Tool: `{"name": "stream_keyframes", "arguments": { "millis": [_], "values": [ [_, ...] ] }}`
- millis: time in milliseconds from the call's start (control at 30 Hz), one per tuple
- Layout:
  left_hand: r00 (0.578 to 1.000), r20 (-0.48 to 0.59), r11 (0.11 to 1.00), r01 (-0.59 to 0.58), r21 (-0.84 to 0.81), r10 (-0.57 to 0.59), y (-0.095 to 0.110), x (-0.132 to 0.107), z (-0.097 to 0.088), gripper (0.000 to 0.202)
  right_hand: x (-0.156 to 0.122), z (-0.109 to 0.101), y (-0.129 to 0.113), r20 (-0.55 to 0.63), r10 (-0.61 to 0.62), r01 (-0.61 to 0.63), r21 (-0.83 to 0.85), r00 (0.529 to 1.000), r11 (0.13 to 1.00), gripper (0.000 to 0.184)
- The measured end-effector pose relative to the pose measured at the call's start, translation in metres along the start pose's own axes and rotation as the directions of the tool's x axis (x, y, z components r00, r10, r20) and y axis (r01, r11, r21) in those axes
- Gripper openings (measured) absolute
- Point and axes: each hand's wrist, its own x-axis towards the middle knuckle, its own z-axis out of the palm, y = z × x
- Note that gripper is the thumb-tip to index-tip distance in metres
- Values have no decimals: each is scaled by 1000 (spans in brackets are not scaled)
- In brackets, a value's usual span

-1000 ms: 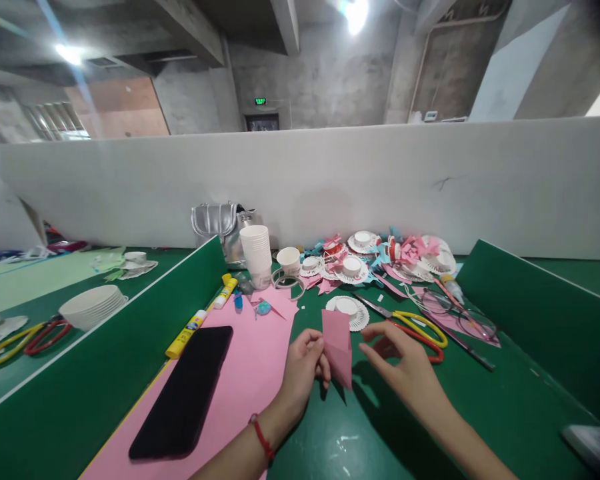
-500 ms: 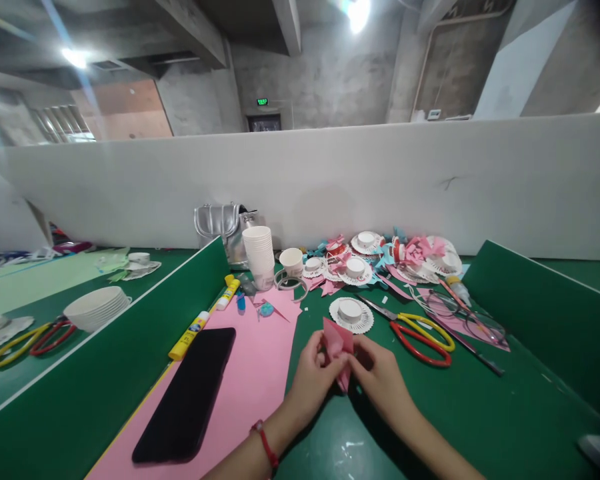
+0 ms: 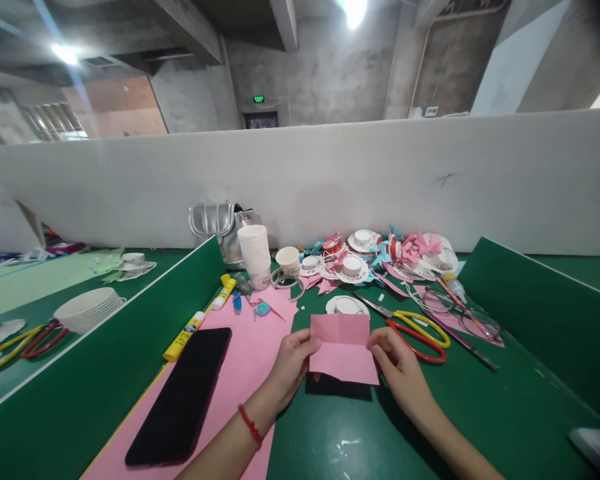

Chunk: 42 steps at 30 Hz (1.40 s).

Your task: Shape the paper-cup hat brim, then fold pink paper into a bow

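Here, a green tabletop [image 3: 340, 443] carries a large pink sheet [image 3: 253, 360], a black phone [image 3: 183, 400] lying on it, and, to the right, red-and-yellow scissors [image 3: 395, 316]. The left hand [image 3: 291, 363] and right hand [image 3: 400, 360] each pinch one side edge of a creased pink paper [image 3: 343, 350], spread above the tabletop near a white fringed disc [image 3: 347, 305].

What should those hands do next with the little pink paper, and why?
I'd probably fold the little pink paper along one of its creases. It's spread open with crease lines showing, and the left hand and right hand have its opposite side edges, so both sides could be guided together.
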Motion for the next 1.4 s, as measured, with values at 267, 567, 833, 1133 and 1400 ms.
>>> {"name": "stream_keyframes", "arguments": {
  "millis": [267, 567, 833, 1133, 1400],
  "values": [
    [998, 34, 988, 54, -143, -49, 6, -3, -2, 12, -5, 2, -1, 100, 79, -73, -57, 992, 996, 17],
    [993, 117, 998, -29, 48, 23, 4, -9, 8, 19, -6, 2, -11, -52, 81, -83, -44, 995, 996, 11],
    [993, 67, 927, -114, 357, 96, 3, -15, 18, 7, -12, 15, -17, 42, 74, -78, 120, 996, 990, 32],
    [987, 113, 953, -143, 265, 116, 7, -14, 12, 11, -15, 21, -19, 138, 120, -132, 76, 983, 988, 47],
    [991, 37, 975, -131, 178, 126, -2, -11, 10, 29, -18, 22, -21, 298, -7, 38, -98, 954, 995, 18]
  ]
}}
